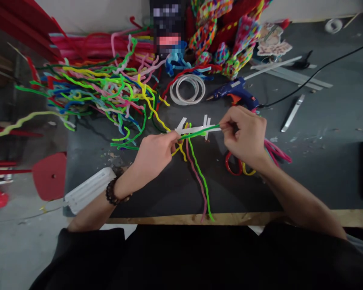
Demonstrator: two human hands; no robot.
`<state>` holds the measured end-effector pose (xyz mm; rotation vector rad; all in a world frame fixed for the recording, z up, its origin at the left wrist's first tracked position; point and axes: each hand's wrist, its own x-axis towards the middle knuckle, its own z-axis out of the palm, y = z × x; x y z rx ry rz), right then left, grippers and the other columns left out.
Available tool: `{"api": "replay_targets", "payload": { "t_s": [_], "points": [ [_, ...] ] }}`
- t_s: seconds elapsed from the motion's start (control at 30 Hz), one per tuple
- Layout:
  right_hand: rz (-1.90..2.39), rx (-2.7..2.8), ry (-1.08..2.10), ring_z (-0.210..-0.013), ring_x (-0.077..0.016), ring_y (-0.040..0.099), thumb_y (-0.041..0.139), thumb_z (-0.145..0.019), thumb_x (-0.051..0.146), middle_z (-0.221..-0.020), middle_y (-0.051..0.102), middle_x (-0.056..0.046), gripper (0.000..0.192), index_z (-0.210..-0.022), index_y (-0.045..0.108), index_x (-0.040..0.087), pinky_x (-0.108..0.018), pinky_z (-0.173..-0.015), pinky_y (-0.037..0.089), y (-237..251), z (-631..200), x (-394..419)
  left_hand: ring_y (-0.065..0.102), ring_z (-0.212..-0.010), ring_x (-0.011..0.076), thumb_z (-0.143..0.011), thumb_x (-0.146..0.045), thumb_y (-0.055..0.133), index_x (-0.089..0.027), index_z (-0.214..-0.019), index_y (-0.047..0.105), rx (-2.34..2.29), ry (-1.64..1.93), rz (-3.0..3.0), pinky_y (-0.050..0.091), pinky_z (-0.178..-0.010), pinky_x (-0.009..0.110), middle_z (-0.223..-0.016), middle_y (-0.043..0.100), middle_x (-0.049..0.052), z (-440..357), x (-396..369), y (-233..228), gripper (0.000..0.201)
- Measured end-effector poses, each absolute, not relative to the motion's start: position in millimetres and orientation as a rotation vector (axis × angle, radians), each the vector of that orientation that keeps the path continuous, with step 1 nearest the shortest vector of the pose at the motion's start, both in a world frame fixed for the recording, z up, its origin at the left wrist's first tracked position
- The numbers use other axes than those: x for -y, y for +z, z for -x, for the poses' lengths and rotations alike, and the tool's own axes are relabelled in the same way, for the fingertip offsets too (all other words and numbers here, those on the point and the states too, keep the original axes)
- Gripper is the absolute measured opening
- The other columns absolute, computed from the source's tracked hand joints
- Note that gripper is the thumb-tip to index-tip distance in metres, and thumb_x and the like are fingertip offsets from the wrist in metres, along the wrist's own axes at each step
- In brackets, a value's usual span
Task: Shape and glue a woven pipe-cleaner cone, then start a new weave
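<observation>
A green pipe cleaner (pixel 201 132) runs stretched between my two hands, just over the middle of the table. Its left end is pinched by my left hand (pixel 155 155), its right end by my right hand (pixel 244 135). Below and behind it lies a flat white strip (pixel 191 129) with short white pieces (pixel 206 125) crossing it. Pink (pixel 196 171) and bright green (pixel 202 173) pipe cleaners hang from the strip toward the table's front edge. A yellow pipe cleaner (pixel 183 153) curls beside my left fingertips. Scissors (pixel 234 164) lie partly hidden under my right hand.
A heap of colourful pipe cleaners (pixel 99 90) fills the back left. Behind my hands are a white coil (pixel 187 89) and a blue glue gun (pixel 235 92) with a black cord (pixel 317 74). A utility knife (pixel 293 112) lies right; a white power strip (pixel 90 189) sits front left.
</observation>
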<state>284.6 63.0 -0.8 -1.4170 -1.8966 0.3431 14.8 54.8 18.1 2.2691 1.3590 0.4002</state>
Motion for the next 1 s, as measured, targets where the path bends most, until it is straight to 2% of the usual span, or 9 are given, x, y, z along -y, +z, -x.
{"api": "replay_targets", "payload": {
  "t_s": [0.07,0.13,0.27,0.37,0.5,0.63,0.77,0.93,1.0],
  "points": [
    [1.429,1.865,0.331,-0.063,-0.0144,0.050,0.054,-0.067,0.000,-0.069,0.054,0.003,0.025,-0.070,0.052,0.024,-0.032,-0.060,0.036,-4,-290,-68,0.072,-0.069,0.0132,-0.096,-0.007,0.048,-0.020,-0.115,0.075,-1.299,0.425,-2.179,0.051,-0.068,0.026,-0.084,0.080,-0.001,-14,-56,22,0.036],
    [1.436,1.853,0.321,-0.062,-0.0145,0.049,0.055,-0.067,0.000,-0.068,0.053,0.003,0.024,-0.070,0.052,0.024,-0.032,-0.060,0.035,-5,-293,-71,0.071,-0.066,0.0118,-0.099,-0.011,0.048,-0.021,-0.116,0.075,-1.293,0.462,-2.125,0.050,-0.067,0.025,-0.082,0.080,-0.003,-14,-56,24,0.033],
    [1.428,1.888,0.337,-0.061,-0.0141,0.049,0.054,-0.067,0.000,-0.069,0.054,0.003,0.024,-0.070,0.052,0.024,-0.032,-0.059,0.035,-2,-292,-70,0.075,-0.071,0.0165,-0.091,-0.011,0.055,-0.023,-0.102,0.080,-1.427,0.498,-2.212,0.051,-0.068,0.027,-0.079,0.080,-0.001,-15,-53,21,0.030],
    [1.445,1.887,0.325,-0.062,-0.0144,0.050,0.053,-0.067,0.000,-0.070,0.055,0.003,0.024,-0.070,0.052,0.024,-0.032,-0.059,0.035,-3,-293,-71,0.077,-0.076,0.0200,-0.091,-0.012,0.055,-0.022,-0.106,0.080,-1.464,0.399,-2.274,0.053,-0.072,0.031,-0.083,0.082,0.001,-16,-53,17,0.030],
    [1.448,1.881,0.299,-0.063,-0.0146,0.050,0.054,-0.064,-0.001,-0.069,0.055,0.003,0.025,-0.069,0.052,0.024,-0.032,-0.060,0.036,-8,-298,-75,0.076,-0.072,0.0193,-0.098,-0.018,0.052,-0.022,-0.110,0.078,-1.449,0.338,-2.236,0.052,-0.070,0.031,-0.081,0.081,0.001,-16,-54,18,0.029],
    [1.443,1.902,0.301,-0.063,-0.0148,0.051,0.053,-0.064,0.000,-0.071,0.056,0.003,0.026,-0.070,0.052,0.025,-0.032,-0.060,0.036,-10,-302,-77,0.075,-0.070,0.0194,-0.091,-0.013,0.055,-0.023,-0.095,0.079,-1.435,0.319,-2.308,0.050,-0.067,0.030,-0.077,0.080,0.001,-15,-52,22,0.027],
    [1.467,1.887,0.271,-0.064,-0.0159,0.052,0.055,-0.065,-0.001,-0.070,0.056,0.002,0.027,-0.070,0.052,0.025,-0.033,-0.062,0.039,-7,-306,-78,0.075,-0.070,0.0162,-0.093,-0.012,0.051,-0.022,-0.110,0.079,-1.392,0.407,-2.265,0.051,-0.067,0.027,-0.082,0.082,-0.001,-14,-51,25,0.034],
    [1.473,1.905,0.274,-0.065,-0.0176,0.052,0.054,-0.066,-0.001,-0.071,0.056,0.001,0.027,-0.070,0.050,0.026,-0.034,-0.062,0.038,-5,-305,-78,0.077,-0.074,0.0186,-0.085,-0.006,0.052,-0.023,-0.096,0.081,-1.411,0.351,-2.261,0.052,-0.069,0.028,-0.081,0.082,0.000,-15,-52,28,0.035],
    [1.480,1.898,0.257,-0.065,-0.0181,0.052,0.055,-0.067,0.000,-0.071,0.056,0.000,0.027,-0.070,0.051,0.026,-0.035,-0.062,0.039,-4,-306,-78,0.076,-0.072,0.0185,-0.087,-0.006,0.052,-0.023,-0.103,0.081,-1.437,0.322,-2.261,0.052,-0.068,0.029,-0.082,0.082,0.000,-14,-53,28,0.038]
  ]
}}
